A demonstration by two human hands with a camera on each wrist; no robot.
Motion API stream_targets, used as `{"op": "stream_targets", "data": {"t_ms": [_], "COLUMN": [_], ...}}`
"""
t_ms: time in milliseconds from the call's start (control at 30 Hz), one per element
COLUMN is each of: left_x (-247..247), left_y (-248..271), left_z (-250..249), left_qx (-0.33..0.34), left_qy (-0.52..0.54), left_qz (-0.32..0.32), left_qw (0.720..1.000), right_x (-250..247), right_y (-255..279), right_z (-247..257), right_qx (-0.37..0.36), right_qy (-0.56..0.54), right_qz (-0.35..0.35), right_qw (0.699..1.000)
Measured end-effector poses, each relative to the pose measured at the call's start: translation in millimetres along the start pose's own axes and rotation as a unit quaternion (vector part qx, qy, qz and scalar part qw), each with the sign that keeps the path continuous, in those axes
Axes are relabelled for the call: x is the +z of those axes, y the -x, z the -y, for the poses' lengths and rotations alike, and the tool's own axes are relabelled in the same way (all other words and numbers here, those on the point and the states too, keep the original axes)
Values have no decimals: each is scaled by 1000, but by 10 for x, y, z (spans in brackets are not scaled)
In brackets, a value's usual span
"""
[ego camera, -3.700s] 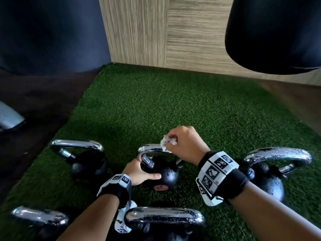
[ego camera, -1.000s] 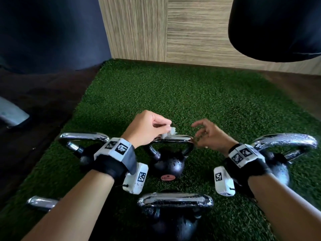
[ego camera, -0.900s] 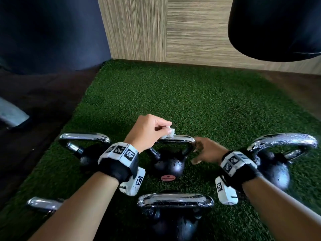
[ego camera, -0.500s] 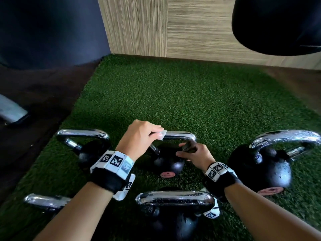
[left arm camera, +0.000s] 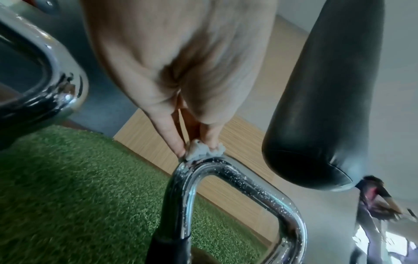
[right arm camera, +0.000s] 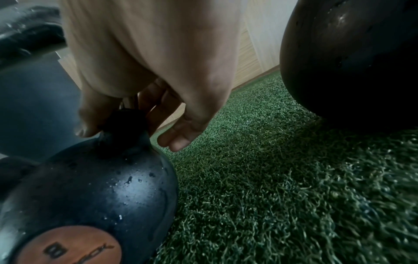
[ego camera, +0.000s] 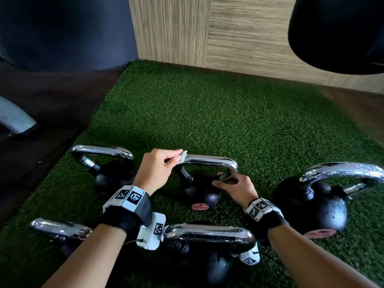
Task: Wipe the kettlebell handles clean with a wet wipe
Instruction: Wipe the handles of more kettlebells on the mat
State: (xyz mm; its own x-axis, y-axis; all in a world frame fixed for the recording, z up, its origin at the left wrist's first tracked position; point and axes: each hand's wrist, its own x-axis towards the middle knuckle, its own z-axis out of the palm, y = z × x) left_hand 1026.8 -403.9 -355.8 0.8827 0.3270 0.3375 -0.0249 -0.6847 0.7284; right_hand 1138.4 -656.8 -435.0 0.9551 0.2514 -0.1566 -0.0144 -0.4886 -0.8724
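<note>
Five kettlebells stand on green turf [ego camera: 207, 104]; no containers in view.

Left hand [ego camera: 154, 169] pinches a small crumpled wet wipe [ego camera: 184, 154] between thumb and fingertips, pressing it on the left top corner of the chrome handle [ego camera: 209, 160] of the middle kettlebell [ego camera: 202, 196]. Left wrist view: wipe [left arm camera: 199, 150] bunched on the bend of the handle [left arm camera: 237, 176], droplets speckling the chrome.

Right hand [ego camera: 234, 190] grips the right leg of that handle just above the ball, thumb and fingers curled round it; right wrist view shows the black neck [right arm camera: 125, 125] between them and an orange label marked 8 on the ball.

Larger wet kettlebell [ego camera: 311, 202] to the right. Black punching bag [ego camera: 336, 32] hangs upper right.
</note>
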Motion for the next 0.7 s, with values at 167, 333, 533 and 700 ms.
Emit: {"op": "stream_targets", "data": {"t_ms": [167,333,533,700], "left_x": [71,194,419,380], "left_y": [94,176,305,303], "left_z": [304,402,522,529], "left_qx": [-165,-144,-183,-198], "left_qy": [230,269,248,228], "left_qz": [58,27,94,146], "left_qw": [957,952,947,942], "right_x": [-1,-13,-36,-89], "right_y": [-5,3,18,13], "right_z": [-12,-23,18,147], "right_qx": [7,2,9,-11], "right_qy": [-5,-15,-8,29], "right_qz": [6,14,26,57], "right_qw": [1000,1000,1000,998]}}
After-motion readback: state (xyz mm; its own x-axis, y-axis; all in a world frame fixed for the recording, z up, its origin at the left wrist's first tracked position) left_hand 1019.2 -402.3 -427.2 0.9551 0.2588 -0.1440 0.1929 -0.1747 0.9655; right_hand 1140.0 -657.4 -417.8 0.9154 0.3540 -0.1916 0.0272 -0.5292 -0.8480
